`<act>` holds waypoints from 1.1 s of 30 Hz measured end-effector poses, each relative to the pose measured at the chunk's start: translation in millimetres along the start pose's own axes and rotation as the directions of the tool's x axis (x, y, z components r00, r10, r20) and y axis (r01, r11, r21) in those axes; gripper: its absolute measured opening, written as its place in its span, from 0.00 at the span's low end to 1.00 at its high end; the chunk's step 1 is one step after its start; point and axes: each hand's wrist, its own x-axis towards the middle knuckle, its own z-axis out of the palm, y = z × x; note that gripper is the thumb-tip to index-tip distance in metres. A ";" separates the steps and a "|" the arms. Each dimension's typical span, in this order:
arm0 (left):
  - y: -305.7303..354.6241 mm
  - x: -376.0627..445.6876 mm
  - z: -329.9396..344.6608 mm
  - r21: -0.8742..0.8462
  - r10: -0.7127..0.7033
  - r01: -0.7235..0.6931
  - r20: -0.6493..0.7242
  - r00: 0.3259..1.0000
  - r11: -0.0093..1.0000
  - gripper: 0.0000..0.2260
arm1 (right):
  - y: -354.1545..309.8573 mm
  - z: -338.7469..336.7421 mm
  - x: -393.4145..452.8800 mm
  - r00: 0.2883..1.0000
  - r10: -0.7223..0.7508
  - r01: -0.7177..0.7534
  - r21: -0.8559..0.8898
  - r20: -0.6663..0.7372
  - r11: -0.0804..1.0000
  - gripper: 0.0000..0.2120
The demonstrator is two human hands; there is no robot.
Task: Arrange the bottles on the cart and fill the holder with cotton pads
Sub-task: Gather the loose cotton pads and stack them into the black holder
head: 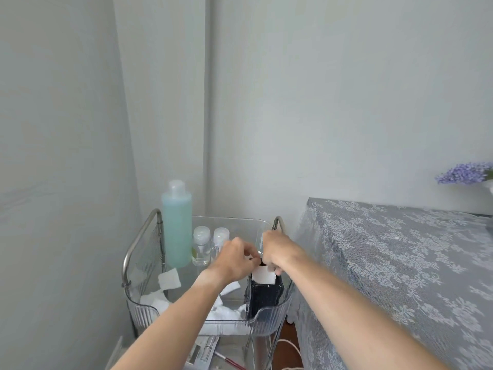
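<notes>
A clear plastic cart tray (269, 313) holds a tall blue-green bottle (176, 225) at the back left and two small clear bottles (201, 245) (220, 240) beside it. A black holder (264, 296) stands at the tray's right front, with a stack of white cotton pads (264, 275) sticking out of its top. My left hand (234, 260) and my right hand (277, 251) meet right above the holder, fingers pinched at the stack. Loose cotton pads (169, 279) lie on the tray's left and front.
A table under a grey lace cloth (400, 263) stands close on the right, with purple flowers (464, 173) at its far end. Walls close in behind and to the left. Metal handles (138, 244) rise at the tray's sides. A lower shelf (208, 348) holds small items.
</notes>
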 end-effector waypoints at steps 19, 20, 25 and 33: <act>-58.6 -18.5 -4.1 0.321 -0.196 0.199 -0.041 0.980 0.926 0.14 | -1.3 29.4 5.7 0.944 -0.238 0.171 -0.276 -0.229 0.946 0.16; -60.8 -19.6 -3.1 0.372 -0.191 0.190 -0.034 0.981 0.909 0.15 | -1.0 31.1 6.2 0.942 -0.248 0.171 -0.313 -0.226 0.934 0.17; -68.3 -19.9 3.1 0.506 -0.201 0.144 0.059 0.978 0.850 0.12 | 1.9 23.3 19.8 0.985 -0.174 0.171 -0.166 -0.004 0.971 0.19; -76.7 -17.3 28.0 0.561 -0.252 0.083 0.232 0.940 0.824 0.17 | -4.5 19.1 32.4 0.976 -0.185 0.185 -0.014 -0.118 0.983 0.16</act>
